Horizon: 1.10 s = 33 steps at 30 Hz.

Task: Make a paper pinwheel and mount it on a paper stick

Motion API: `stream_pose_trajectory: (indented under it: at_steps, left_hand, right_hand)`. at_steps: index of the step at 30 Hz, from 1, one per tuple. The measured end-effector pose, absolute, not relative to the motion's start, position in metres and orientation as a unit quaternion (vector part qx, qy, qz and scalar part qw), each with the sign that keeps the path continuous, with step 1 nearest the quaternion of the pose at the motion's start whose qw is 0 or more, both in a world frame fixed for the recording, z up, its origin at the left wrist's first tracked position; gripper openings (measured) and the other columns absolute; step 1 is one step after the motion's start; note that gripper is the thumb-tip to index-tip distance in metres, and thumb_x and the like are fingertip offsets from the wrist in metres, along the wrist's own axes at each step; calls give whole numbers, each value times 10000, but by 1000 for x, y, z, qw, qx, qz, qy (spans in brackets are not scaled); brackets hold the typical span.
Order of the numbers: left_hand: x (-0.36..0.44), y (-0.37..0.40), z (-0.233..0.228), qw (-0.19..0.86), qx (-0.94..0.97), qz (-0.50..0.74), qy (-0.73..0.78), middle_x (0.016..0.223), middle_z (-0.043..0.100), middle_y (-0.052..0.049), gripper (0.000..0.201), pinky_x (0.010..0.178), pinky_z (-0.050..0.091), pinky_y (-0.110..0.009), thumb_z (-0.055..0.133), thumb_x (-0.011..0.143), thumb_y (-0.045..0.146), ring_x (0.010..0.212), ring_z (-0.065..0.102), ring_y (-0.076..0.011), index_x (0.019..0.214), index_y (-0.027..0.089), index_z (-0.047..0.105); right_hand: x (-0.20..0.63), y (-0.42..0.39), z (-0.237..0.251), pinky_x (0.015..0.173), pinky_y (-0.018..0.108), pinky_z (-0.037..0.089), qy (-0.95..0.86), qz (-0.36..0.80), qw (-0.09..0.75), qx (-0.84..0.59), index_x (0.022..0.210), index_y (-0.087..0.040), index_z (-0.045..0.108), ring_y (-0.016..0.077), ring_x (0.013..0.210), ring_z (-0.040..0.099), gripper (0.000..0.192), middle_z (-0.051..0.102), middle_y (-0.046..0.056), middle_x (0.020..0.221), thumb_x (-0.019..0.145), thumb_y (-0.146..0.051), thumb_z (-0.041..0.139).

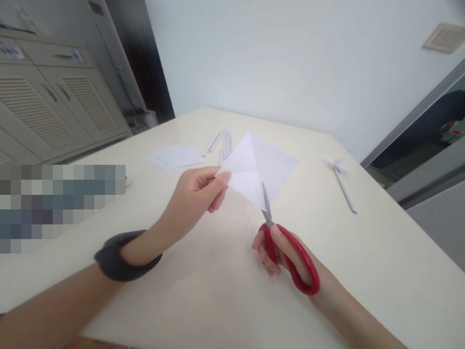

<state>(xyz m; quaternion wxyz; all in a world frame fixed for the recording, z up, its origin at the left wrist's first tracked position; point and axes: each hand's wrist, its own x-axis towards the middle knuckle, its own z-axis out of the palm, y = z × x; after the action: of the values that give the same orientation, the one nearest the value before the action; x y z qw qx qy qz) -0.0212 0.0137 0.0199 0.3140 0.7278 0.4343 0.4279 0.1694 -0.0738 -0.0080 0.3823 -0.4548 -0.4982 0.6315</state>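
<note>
The left hand (196, 194) pinched the left corner of a creased white paper square (257, 169) between thumb and fingers, holding it just above the worktop (218, 291) with its lower corner pointing toward the person. The right hand (290, 261) was closed through the red loops of a pair of scissors (286, 247), whose short steel blades stood nearly upright and met the sheet at that lower corner, along a diagonal crease; whether the blades had bitten in could not be told.

The sheet looked thin and very light, limp enough to sag away from the pinch yet kept fairly flat by its folds. It would probably tear or crumple under a hard grip, so a hold at a corner or edge close to the cutting line seemed the soundest. The scissors looked rigid, best governed from the handles.

The worktop was a smooth, pale cream surface with a rounded far corner. Farther back lay another folded white sheet (176, 157) and, just beside it, a cluster of thin rolled paper sticks (221, 143). Well apart to the right lay a small paper pinwheel on a stick (343, 182). A dark band (123, 257) circled the left wrist. Behind stood a plain white wall, louvred cabinet doors (54, 116) to the left and a dark doorway beside them.
</note>
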Motion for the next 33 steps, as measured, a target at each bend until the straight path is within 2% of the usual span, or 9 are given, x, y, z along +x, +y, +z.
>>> stream_pose_trajectory:
  at_steps: [11,16,20,24,33]
  left_hand:
    - [-21,14,21,315,729,428,431,411,400,37,447,509,312,-256,404,899,247,441,361,-97,458,183,369]
    - [-21,13,21,310,726,436,433,410,396,36,444,504,310,-258,411,898,249,437,362,-97,461,183,370]
    - [-21,13,22,309,729,428,436,410,397,32,445,510,315,-260,404,898,240,438,361,-100,458,184,365]
    - [-21,14,21,303,728,433,437,406,394,37,453,506,319,-249,409,896,237,432,373,-93,448,183,368]
    - [-23,15,22,300,735,423,436,408,402,41,452,514,322,-242,405,899,239,437,373,-89,453,181,373]
  right_hand:
    - [169,-72,-5,555,250,313,-502,630,379,-454,778,-161,589,83,518,366,399,427,-33,595,907,-486,397]
    - [168,-73,-4,545,246,313,-509,622,376,-461,771,-162,584,92,510,375,398,381,-47,522,909,-483,393]
    - [167,-73,-4,500,238,311,-492,625,367,-481,743,-149,575,78,484,377,436,435,-26,594,866,-542,431]
    - [167,-71,-4,460,222,288,-505,624,358,-477,782,-154,590,83,478,381,412,425,-30,561,886,-512,415]
    - [170,-71,-3,509,237,295,-512,628,359,-463,834,-169,613,99,511,375,387,396,-40,527,912,-475,389]
